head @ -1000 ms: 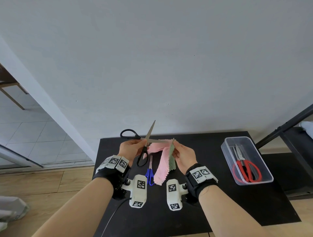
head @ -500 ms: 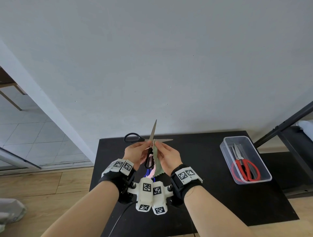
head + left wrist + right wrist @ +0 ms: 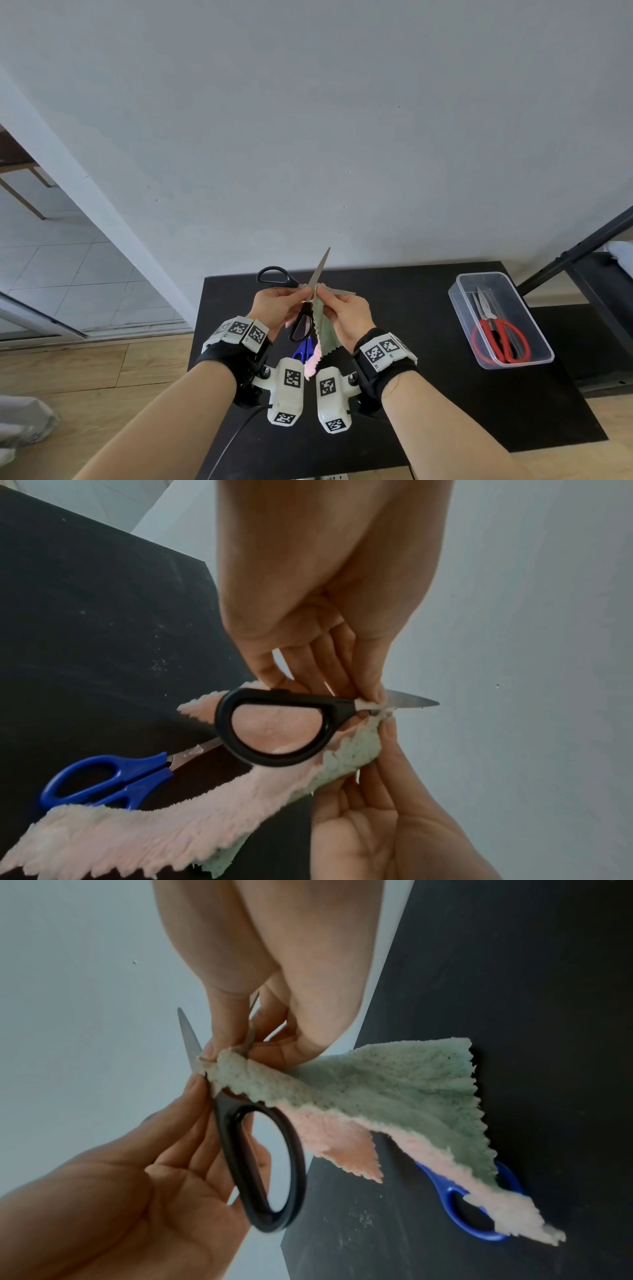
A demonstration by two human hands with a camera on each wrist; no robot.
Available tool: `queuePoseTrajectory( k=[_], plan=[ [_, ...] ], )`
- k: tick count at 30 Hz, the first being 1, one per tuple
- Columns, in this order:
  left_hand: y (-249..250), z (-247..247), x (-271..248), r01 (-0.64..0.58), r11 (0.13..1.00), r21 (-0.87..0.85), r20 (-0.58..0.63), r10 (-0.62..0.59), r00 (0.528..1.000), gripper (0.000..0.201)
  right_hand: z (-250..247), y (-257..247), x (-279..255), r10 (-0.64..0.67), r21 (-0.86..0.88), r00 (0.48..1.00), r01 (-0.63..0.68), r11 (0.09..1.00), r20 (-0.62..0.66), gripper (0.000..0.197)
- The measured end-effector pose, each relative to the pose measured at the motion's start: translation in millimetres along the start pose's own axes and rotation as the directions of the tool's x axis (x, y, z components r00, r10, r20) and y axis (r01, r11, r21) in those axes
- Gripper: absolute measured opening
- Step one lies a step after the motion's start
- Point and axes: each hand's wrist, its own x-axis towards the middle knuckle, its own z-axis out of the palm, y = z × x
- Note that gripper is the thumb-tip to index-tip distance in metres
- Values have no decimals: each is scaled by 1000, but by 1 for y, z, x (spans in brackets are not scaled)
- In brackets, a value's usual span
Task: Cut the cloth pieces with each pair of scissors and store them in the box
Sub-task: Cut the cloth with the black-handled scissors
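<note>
Black scissors are held up over the black table with their blades spread wide. My left hand grips them at the pivot, with pink cloth caught under its fingertips. A pink and green cloth piece hangs from the crossing of the blades. There my right hand pinches its top edge. The two hands touch at the fingertips. Blue scissors lie on the table below the cloth.
A clear plastic box stands at the table's right side and holds red scissors and another pair. The wall rises just behind the table. A black frame stands to the right, wooden floor to the left.
My right hand has moved left with the green end of the cloth and met the left hand at the scissors' pivot. The cloth now hangs folded there. The scissors stay spread.
</note>
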Motion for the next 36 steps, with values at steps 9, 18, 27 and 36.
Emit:
queuePoseTrajectory(
  k=[9,18,27,36],
  plan=[
    [3,-7,8,-9,997,81,-25,11,1000,29,-13,-5,5,-12,-72,1000,11,997,-21,12],
    [11,-15,8,-16,999,51,-72,19,997,9,-41,-23,13,-44,-160,997,34,986,-61,9],
    [22,-43,14,-70,838,541,21,69,997,5,-44,-65,24,-144,-495,990,124,860,-2,11],
    [26,-11,2,-183,619,764,227,7,974,9,-1,-65,15,46,-873,934,313,375,354,11]
  ],
)
